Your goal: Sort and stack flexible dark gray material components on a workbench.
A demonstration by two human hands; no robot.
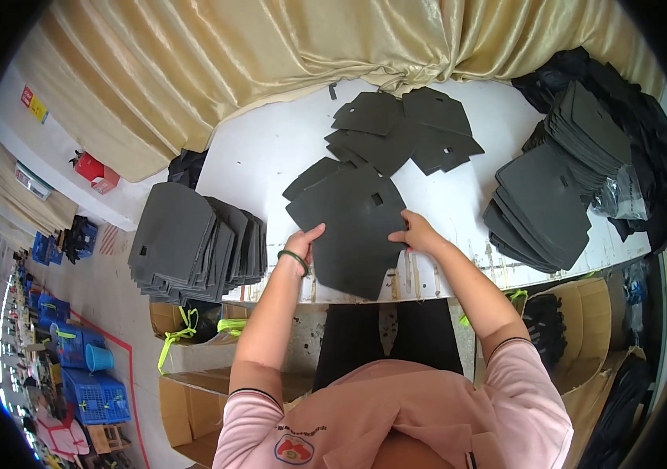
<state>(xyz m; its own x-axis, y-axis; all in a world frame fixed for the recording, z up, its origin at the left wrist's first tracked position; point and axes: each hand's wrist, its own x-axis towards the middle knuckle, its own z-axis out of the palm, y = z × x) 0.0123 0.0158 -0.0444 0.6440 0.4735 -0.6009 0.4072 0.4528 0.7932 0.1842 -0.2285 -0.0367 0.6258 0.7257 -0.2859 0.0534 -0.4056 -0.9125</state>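
Note:
Between my hands is a dark grey foam sheet (353, 234) with a small square hole near its far right corner. My left hand (303, 244) grips its left edge, thumb on top and fingers partly hidden. On the opposite edge my right hand (419, 233) pinches the sheet, thumb and forefinger showing. The sheet lies tilted over the table's near part, its lower corner close to the front edge. Just beyond it, partly covered, rests another foam sheet (314, 177). Farther back several loose foam sheets (380, 148) overlap in a spread pile.
A tall stack of foam sheets (169, 234) stands at the white table's (251, 148) left end. More stacks (540, 207) lean at the right, beside black cloth (654, 156) and clear plastic (622, 195). Cardboard boxes (583, 313) sit below the front edge. A gold curtain (286, 47) hangs behind.

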